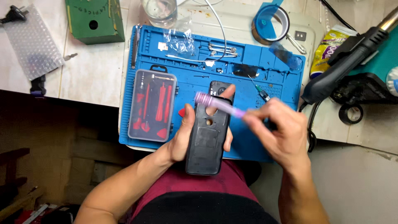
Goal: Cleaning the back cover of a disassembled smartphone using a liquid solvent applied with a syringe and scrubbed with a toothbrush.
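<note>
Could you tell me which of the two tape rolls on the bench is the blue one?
The blue tape roll at the mat's top right corner; the black roll lies below the hot-air gun.

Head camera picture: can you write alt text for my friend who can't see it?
A left hand holds a dark phone back cover while the right hand points a purple tube at it, over a blue work mat with a clear tool case.

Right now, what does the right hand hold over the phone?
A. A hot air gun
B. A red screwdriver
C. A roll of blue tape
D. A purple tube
D: the right hand pinches a purple tube that lies slanted across the top of the dark phone, which the left hand grips.
</note>
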